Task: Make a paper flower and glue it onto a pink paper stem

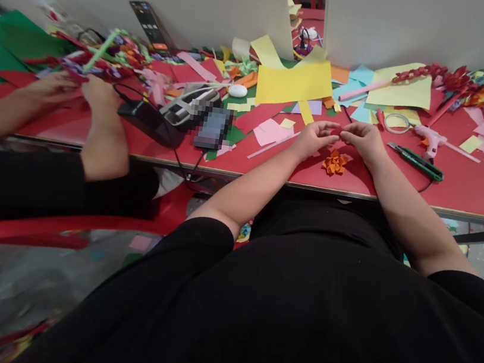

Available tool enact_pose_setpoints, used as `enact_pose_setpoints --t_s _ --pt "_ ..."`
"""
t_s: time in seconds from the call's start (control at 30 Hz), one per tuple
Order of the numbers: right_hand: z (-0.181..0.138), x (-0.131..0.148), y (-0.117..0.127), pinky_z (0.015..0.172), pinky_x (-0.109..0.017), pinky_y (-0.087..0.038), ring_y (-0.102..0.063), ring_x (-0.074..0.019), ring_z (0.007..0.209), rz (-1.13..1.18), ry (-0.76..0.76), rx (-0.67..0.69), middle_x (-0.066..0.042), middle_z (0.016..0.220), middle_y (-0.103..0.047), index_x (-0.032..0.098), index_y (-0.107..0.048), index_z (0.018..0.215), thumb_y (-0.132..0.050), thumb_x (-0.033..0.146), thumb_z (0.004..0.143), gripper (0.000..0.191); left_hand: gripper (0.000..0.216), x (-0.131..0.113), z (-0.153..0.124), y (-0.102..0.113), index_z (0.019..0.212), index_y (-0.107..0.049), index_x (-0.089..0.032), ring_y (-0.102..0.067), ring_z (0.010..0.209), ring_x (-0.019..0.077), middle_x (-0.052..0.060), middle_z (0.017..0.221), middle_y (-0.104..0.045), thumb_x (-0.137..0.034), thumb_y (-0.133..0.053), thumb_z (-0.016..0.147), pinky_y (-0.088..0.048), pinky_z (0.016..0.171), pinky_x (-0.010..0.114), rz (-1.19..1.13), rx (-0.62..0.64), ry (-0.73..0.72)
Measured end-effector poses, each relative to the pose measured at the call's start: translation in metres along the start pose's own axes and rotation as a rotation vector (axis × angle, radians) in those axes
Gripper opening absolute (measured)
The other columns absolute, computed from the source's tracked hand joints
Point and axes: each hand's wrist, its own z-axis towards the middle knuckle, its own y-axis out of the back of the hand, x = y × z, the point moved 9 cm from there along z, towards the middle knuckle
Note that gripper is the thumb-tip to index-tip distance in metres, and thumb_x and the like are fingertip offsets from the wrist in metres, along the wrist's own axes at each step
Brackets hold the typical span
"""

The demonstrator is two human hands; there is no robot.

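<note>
Between the fingertips of both my hands is a small piece of red paper, mostly covered by the fingers. My left hand pinches it from the left, thumb below and fingers above. From the other side my right hand grips it between thumb and forefinger. Just below, on the red table, lies an orange folded-paper flower. A green box cutter rests to the right of my right hand, with a pink glue gun behind it.
Yellow paper sheets and pink scraps lie beyond my left hand. Paper-flower chains line the back right. A phone and a black box sit left. A co-worker's hands handle paper at far left.
</note>
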Motion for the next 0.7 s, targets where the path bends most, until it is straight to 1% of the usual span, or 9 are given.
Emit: enact_pose_setpoints --t_s 0.07,0.13,0.23,0.3,0.37,0.43,0.5,0.57,0.7 --pt "-0.001 0.0 0.001 0.071 -0.031 -0.065 -0.074 -0.0179 0.073 0.004 -0.013 -0.004 -0.002 0.078 -0.08 0.022 -0.079 0.089 -0.102 0.034 0.074 0.03 0.038 -0.005 -0.002 0.001 0.134 -0.077 -0.021 -0.082 0.099 0.0251 0.009 0.102 -0.083 -0.036 -0.081 0.099 -0.066 0.09 0.04 -0.012 0.001 0.006" --pt "-0.001 -0.001 0.002 0.07 -0.029 -0.064 -0.072 -0.0163 0.071 0.034 -0.024 -0.019 -0.001 0.078 -0.08 0.022 -0.079 0.088 -0.102 0.035 0.074 0.03 0.035 -0.012 -0.005 0.001 0.136 -0.076 -0.024 -0.082 0.103 0.0251 0.009 0.109 -0.083 -0.032 -0.074 0.102 -0.066 0.09 0.04 0.0 0.013 -0.012" --pt "-0.002 -0.005 0.003 0.067 -0.027 -0.063 -0.071 -0.0149 0.069 0.106 -0.069 -0.022 -0.001 0.077 -0.079 0.022 -0.077 0.087 -0.103 0.034 0.073 0.031 0.036 -0.027 -0.011 -0.004 0.135 -0.075 -0.027 -0.081 0.107 0.0236 0.008 0.114 -0.083 -0.026 -0.075 0.099 -0.064 0.096 0.04 0.075 0.066 -0.097" --pt "-0.002 -0.011 0.001 0.064 -0.027 -0.062 -0.07 -0.0149 0.067 0.139 -0.134 -0.002 0.0 0.075 -0.078 0.022 -0.076 0.086 -0.103 0.034 0.072 0.033 0.029 -0.037 -0.015 -0.007 0.126 -0.077 -0.025 -0.081 0.106 0.0228 0.009 0.114 -0.084 -0.026 -0.078 0.097 -0.062 0.099 0.04 0.145 0.085 -0.17" --pt "-0.003 -0.016 -0.002 0.063 -0.027 -0.061 -0.069 -0.0147 0.064 0.16 -0.196 0.021 -0.001 0.073 -0.077 0.022 -0.076 0.084 -0.104 0.033 0.071 0.033 0.019 -0.044 -0.017 -0.008 0.114 -0.08 -0.022 -0.08 0.105 0.0229 0.01 0.112 -0.084 -0.03 -0.081 0.097 -0.06 0.096 0.038 0.218 0.083 -0.219" --pt "-0.003 -0.019 -0.003 0.063 -0.028 -0.061 -0.066 -0.0139 0.06 0.168 -0.22 0.039 -0.001 0.07 -0.075 0.021 -0.075 0.083 -0.103 0.031 0.071 0.032 0.018 -0.047 -0.018 -0.007 0.108 -0.083 -0.022 -0.08 0.103 0.0234 0.01 0.111 -0.085 -0.036 -0.084 0.096 -0.059 0.091 0.036 0.285 0.077 -0.241" --pt "-0.003 -0.019 -0.003 0.063 -0.029 -0.061 -0.063 -0.0132 0.056 0.153 -0.21 0.046 0.0 0.068 -0.074 0.021 -0.075 0.083 -0.103 0.03 0.071 0.031 0.022 -0.05 -0.018 -0.005 0.106 -0.087 -0.024 -0.078 0.098 0.0233 0.01 0.11 -0.085 -0.043 -0.087 0.095 -0.057 0.086 0.036 0.335 0.079 -0.265" --pt "-0.002 -0.019 -0.002 0.063 -0.029 -0.061 -0.064 -0.0135 0.056 0.127 -0.189 0.044 0.0 0.07 -0.076 0.021 -0.076 0.084 -0.103 0.03 0.071 0.031 0.027 -0.053 -0.019 -0.004 0.104 -0.089 -0.026 -0.077 0.094 0.0231 0.01 0.108 -0.085 -0.052 -0.088 0.095 -0.056 0.084 0.037 0.369 0.092 -0.294" --pt "-0.001 -0.017 -0.003 0.066 -0.03 -0.065 -0.071 -0.0163 0.062 0.111 -0.143 0.05 -0.002 0.075 -0.079 0.02 -0.079 0.085 -0.104 0.03 0.068 0.032 0.038 -0.059 -0.02 -0.003 0.099 -0.092 -0.029 -0.072 0.091 0.0236 0.009 0.101 -0.081 -0.066 -0.087 0.093 -0.055 0.088 0.039 0.425 0.108 -0.327"
